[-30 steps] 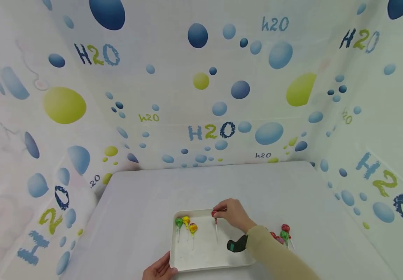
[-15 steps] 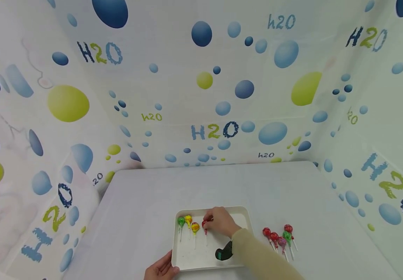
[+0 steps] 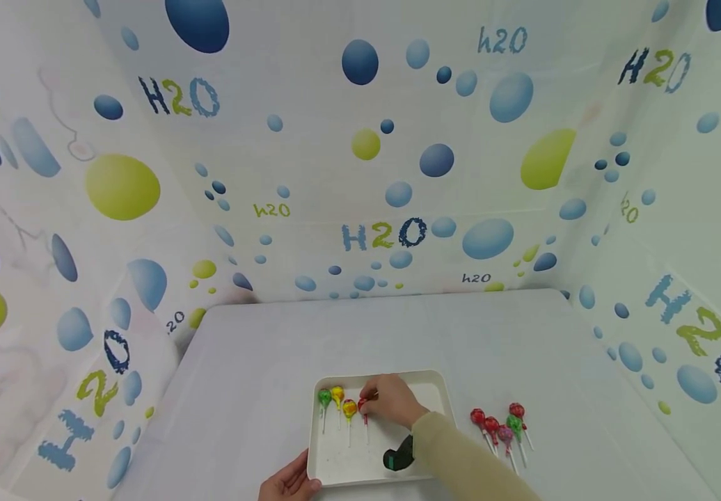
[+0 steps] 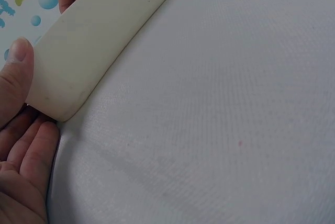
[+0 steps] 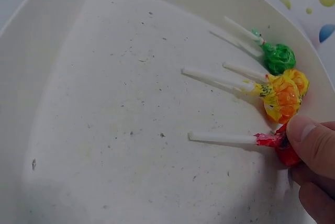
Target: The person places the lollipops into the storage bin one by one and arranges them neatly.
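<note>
My right hand [image 3: 392, 402] pinches the wrapped head of a red lollipop [image 5: 286, 153] between thumb and fingers, inside a white tray [image 3: 342, 470]. The lollipop's white stick points toward the near side of the tray. Beside it on the left lie a yellow-and-orange lollipop [image 5: 282, 101], a yellow lollipop [image 3: 337, 393] and a green lollipop [image 3: 325, 396], sticks pointing the same way. My left hand [image 3: 290, 480] holds the tray's near left corner. In the left wrist view its thumb [image 4: 20, 72] lies at the rim, while the fingers are below the corner.
To the right of the tray several more lollipops lie in a cluster on the white table [image 3: 260, 362], among them a red lollipop [image 3: 477, 416] and a green lollipop [image 3: 514, 423]. A black wrist device [image 3: 399, 456] sits on the right wrist. Patterned sheets [image 3: 310, 174] surround the table.
My right hand has moved left across the tray with the red lollipop and lowered it beside the yellow-and-orange one. My left hand stays at the tray's corner.
</note>
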The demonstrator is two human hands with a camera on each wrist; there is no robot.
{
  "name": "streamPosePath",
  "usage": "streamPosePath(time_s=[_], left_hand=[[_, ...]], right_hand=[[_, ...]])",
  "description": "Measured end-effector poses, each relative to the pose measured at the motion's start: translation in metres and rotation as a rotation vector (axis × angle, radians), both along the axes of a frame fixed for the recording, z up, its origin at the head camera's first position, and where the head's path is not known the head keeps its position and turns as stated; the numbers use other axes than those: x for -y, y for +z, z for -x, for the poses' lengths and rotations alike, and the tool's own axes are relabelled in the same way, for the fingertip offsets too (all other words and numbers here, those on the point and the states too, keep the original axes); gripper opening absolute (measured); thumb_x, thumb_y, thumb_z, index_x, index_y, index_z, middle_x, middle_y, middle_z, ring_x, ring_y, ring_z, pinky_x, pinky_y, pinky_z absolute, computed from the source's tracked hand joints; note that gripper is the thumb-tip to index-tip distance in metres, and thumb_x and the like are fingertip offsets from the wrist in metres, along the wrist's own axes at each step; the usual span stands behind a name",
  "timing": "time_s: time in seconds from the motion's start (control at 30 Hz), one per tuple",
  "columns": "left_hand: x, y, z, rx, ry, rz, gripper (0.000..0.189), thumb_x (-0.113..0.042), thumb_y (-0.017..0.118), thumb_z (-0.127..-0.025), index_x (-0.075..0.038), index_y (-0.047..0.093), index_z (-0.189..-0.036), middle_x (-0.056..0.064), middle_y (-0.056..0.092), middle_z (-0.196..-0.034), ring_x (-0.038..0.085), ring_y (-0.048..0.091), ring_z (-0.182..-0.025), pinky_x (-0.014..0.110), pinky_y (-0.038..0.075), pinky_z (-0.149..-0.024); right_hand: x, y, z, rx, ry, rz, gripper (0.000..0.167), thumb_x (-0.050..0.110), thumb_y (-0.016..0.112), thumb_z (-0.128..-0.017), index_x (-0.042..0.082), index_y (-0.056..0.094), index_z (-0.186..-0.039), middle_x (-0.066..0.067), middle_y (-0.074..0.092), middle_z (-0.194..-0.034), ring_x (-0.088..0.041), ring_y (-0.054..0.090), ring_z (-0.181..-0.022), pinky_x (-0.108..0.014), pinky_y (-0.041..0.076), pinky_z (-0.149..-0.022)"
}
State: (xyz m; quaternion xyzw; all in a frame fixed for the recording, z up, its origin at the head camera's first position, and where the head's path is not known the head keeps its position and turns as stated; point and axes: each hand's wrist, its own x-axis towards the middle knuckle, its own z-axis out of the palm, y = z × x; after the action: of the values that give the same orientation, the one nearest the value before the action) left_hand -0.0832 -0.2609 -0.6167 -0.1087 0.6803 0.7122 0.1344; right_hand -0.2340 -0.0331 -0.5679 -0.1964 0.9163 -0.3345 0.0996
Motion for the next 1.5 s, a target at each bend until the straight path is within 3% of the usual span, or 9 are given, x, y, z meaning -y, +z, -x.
streamPosePath(time_s=[1.5], left_hand=[[0.0009, -0.003, 0.0006, 0.002, 0.002, -0.029, 0.097, -0.024, 0.086, -0.084, 0.023, 0.028, -0.148, 0.04, 0.042, -0.149, 0.045, 0.055, -0.133, 0.036, 0.062, -0.098]], right_hand=[[0.0009, 0.0031, -0.0023, -0.001, -0.029, 0.029, 0.013, 0.017, 0.081, -0.088, 0.009, 0.079, -0.1, 0.001, 0.076, -0.094, -0.013, 0.064, -0.086, -0.034, 0.064, -0.085]])
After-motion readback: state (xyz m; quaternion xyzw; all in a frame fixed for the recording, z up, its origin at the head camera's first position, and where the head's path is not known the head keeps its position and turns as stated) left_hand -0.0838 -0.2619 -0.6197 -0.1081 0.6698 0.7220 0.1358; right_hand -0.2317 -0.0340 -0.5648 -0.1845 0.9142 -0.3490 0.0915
